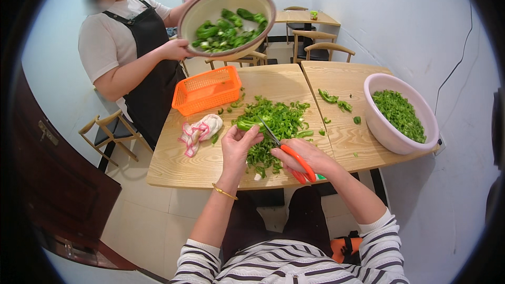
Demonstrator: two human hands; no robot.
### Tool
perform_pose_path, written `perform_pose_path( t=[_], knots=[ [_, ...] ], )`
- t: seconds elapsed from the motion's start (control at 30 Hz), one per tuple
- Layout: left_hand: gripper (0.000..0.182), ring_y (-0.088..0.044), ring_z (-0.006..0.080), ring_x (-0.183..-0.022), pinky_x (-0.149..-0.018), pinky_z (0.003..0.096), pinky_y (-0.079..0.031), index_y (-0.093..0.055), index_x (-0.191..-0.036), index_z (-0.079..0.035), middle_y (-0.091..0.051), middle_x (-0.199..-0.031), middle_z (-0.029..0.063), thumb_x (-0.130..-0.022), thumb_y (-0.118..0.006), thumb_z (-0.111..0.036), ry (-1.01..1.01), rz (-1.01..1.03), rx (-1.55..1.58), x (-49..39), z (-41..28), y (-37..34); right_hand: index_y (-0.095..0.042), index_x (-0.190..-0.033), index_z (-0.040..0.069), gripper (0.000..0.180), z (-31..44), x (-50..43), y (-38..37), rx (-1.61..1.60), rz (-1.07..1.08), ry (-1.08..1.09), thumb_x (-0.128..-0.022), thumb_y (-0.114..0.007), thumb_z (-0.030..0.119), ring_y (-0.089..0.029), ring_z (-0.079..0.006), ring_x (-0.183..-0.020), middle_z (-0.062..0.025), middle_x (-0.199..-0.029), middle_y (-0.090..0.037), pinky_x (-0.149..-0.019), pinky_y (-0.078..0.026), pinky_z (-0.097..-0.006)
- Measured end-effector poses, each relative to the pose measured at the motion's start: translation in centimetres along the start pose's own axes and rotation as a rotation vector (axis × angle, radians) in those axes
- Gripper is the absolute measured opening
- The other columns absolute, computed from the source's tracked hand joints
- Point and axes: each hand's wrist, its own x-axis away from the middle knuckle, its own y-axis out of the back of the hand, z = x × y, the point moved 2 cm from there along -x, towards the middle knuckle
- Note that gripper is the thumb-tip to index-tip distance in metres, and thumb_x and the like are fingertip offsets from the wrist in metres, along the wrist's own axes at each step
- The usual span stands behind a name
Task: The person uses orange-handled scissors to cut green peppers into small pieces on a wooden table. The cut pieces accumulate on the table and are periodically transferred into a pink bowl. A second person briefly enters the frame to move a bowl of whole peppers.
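Observation:
Between the fingers and thumb of my left hand (239, 142) is a green pepper (248, 124), held above the table. My right hand (303, 154) grips a pair of scissors (298, 157) with orange-red handles. Their metal blades point up and left, at the right side of the pepper; whether they touch it I cannot tell. Under both hands spreads a heap of cut green pepper pieces (280, 118) on the wooden table (185, 171). A crumpled white cloth with pink edging (201, 130) lies left of my left hand.
Across the table a person (138, 39) tilts a large basin (185, 19) of whole green peppers above an orange plastic basket (205, 92). At right stands a pale pink tub (388, 142) of chopped green pepper (398, 114). Pepper scraps (333, 100) lie on the adjoining tabletop.

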Motion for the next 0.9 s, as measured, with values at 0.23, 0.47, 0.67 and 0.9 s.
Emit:
perform_pose_path(
  t=[0.23,0.47,0.67,0.9],
  knots=[
    [0.015,-0.068,0.0167,-0.08,-0.075,0.029,-0.06,-0.063,-0.103,0.002,-0.067,-0.093,0.009,-0.092,-0.066,-0.008,0.022,0.015,0.028,-0.2,-0.2,0.7,-0.06,-0.077,-0.002,0.047,-0.7,-0.1,0.1,-0.071,0.044,-0.028,-0.097,-0.05,0.039,-0.064,-0.0372,-0.069,-0.02,-0.065,-0.062,-0.067,-0.05,-0.0457],
    [0.015,-0.068,0.0163,-0.081,-0.074,0.0278,-0.06,-0.063,-0.103,0.002,-0.068,-0.093,0.0089,-0.092,-0.066,-0.008,0.008,0.011,0.031,-0.5,0.0,1.3,-0.057,-0.08,0.0,0.044,-1.1,-0.4,-0.4,-0.066,-0.022,0.057,-0.096,-0.055,0.041,-0.065,-0.0192,-0.054,-0.0079,-0.055,-0.06,-0.053,-0.051,-0.0334],
    [0.015,-0.068,0.0173,-0.083,-0.076,0.028,-0.06,-0.062,-0.103,0.003,-0.067,-0.096,0.0098,-0.092,-0.065,-0.008,-0.026,-0.037,0.065,-0.5,0.2,2.1,-0.057,-0.08,0.001,0.042,-1.7,-0.5,-0.2,-0.417,0.142,-0.132,-0.097,-0.056,0.039,-0.066,-0.015,-0.056,-0.0098,-0.064,-0.065,-0.052,-0.052,-0.0291],
    [0.015,-0.068,0.0177,-0.087,-0.079,0.0292,-0.06,-0.061,-0.105,0.002,-0.066,-0.1,0.0102,-0.093,-0.064,-0.007,-0.075,-0.084,0.113,-0.3,0.2,1.7,-0.057,-0.081,-0.001,0.045,-1.0,0.5,0.0,-0.271,0.161,-0.067,-0.098,-0.053,0.04,-0.067,-0.0176,-0.061,-0.0097,-0.068,-0.067,-0.059,-0.054,-0.0305]
  ],
)
